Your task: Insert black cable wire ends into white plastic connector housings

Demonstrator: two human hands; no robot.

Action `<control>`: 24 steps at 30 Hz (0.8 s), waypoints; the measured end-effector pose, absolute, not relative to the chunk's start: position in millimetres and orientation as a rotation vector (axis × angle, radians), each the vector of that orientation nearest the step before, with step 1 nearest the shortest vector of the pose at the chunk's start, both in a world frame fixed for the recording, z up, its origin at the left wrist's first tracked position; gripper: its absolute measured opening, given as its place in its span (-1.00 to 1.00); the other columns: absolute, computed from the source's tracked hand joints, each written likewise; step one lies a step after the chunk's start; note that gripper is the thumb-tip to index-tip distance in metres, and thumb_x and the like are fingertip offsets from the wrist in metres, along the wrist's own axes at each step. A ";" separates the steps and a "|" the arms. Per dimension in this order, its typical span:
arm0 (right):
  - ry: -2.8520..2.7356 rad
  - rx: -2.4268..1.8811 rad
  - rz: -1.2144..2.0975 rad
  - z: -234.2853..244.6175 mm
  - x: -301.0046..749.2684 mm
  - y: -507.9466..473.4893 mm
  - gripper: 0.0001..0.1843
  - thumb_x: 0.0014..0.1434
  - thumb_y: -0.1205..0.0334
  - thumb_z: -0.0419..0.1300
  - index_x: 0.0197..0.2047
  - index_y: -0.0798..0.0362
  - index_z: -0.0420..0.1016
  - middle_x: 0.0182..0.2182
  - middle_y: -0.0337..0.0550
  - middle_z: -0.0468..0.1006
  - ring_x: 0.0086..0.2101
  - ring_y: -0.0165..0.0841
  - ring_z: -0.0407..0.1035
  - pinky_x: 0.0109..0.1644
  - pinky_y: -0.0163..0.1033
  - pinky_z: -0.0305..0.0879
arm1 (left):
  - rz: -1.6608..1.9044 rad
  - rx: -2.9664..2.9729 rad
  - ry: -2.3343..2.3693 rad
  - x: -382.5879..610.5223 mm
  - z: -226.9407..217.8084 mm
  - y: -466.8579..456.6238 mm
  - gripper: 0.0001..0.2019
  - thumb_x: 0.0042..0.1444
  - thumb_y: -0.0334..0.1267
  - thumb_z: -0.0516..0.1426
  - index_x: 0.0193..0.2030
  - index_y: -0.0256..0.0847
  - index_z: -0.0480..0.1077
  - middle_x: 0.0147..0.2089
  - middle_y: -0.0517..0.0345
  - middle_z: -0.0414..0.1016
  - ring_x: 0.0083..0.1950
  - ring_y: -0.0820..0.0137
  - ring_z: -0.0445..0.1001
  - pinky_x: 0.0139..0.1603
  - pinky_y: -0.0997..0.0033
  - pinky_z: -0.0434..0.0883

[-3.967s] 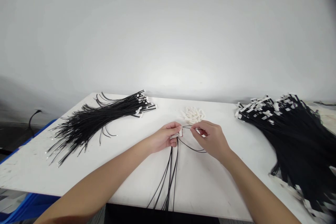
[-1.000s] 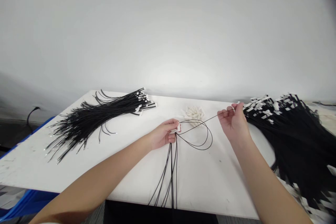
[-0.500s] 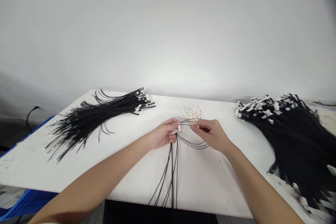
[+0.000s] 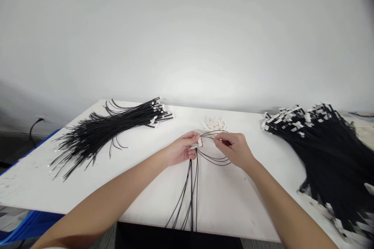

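Near the middle of the white-topped desk (image 4: 239, 202), a little to the far-edge side, a person's two bare hands work over a small white plastic connector (image 4: 200, 140) joined with long, thin black wires (image 4: 191, 194). The left hand (image 4: 184, 148) clamps the connector between its fingers. The right hand (image 4: 233, 148), just beside it towards the right edge, has its thumb and fingers pinched together on a wire. Several strands bow out between the hands in loops; others trail from the left hand to the near edge.

The piece in hand appears partway along: some wires look set in the connector, while at least one is being handled. How many are seated is too small to tell. Beyond the hands, towards the far edge, a loose pile of small white plastic pieces (image 4: 215, 123) shows no wires attached and looks unused. A white-tipped black wire bundle (image 4: 113, 130) lies towards the far left corner, and a larger, dense black wire heap (image 4: 330, 155) covers the right edge; whether either is finished cannot be judged. No brand, label or writing can be read.
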State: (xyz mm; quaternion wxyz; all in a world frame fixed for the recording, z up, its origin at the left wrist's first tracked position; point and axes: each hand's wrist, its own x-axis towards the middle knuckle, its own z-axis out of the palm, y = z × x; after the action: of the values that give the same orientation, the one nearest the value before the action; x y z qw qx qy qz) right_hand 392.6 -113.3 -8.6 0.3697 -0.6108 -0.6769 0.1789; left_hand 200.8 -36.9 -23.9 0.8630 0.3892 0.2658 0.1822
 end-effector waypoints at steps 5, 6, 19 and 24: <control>-1.747 -1.551 0.403 -9.3 392.7 -113.3 -0.86 0.04 0.34 0.05 -0.53 0.05 0.35 -0.67 -0.33 0.21 -0.61 -0.54 -0.01 -0.50 -0.40 0.01 | 0.381 0.823 0.548 199.8 -24.6 -37.3 -0.83 0.05 -0.19 0.14 -0.27 -0.19 0.26 -0.30 0.21 0.28 -0.58 0.68 0.06 -0.57 0.59 0.06; -1.748 -1.550 0.393 -9.3 392.7 -113.3 -0.86 0.04 0.34 0.05 -0.52 0.05 0.35 -0.67 -0.33 0.22 -0.61 -0.54 0.00 -0.49 -0.40 0.01 | 0.379 0.822 0.547 199.7 -24.7 -37.3 -0.83 0.05 -0.19 0.14 -0.28 -0.19 0.26 -0.31 0.21 0.28 -0.58 0.68 0.06 -0.57 0.59 0.06; -1.844 -1.581 0.234 -8.8 393.0 -113.8 -0.85 0.04 0.36 0.04 -0.51 0.04 0.35 -0.66 -0.35 0.22 -0.60 -0.55 -0.01 -0.49 -0.40 -0.02 | 0.367 0.809 0.538 199.8 -25.3 -35.8 -0.84 0.05 -0.20 0.13 -0.30 -0.21 0.28 -0.36 0.21 0.26 -0.59 0.66 0.06 -0.57 0.57 0.06; -1.890 -1.542 0.161 -10.6 394.3 -114.0 -0.84 0.06 0.37 0.03 -0.50 0.04 0.37 -0.65 -0.34 0.25 -0.60 -0.56 0.02 -0.49 -0.41 -0.02 | 0.375 0.808 0.544 199.7 -25.6 -36.4 -0.84 0.04 -0.20 0.13 -0.29 -0.22 0.28 -0.36 0.21 0.27 -0.59 0.66 0.06 -0.58 0.56 0.07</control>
State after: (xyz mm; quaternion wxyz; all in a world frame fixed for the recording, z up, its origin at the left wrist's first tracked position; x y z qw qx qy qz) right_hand 394.3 -114.0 -10.6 0.3415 -0.5927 -0.7268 0.0619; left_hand 199.7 -36.4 -25.6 0.8670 0.3857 0.2600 0.1789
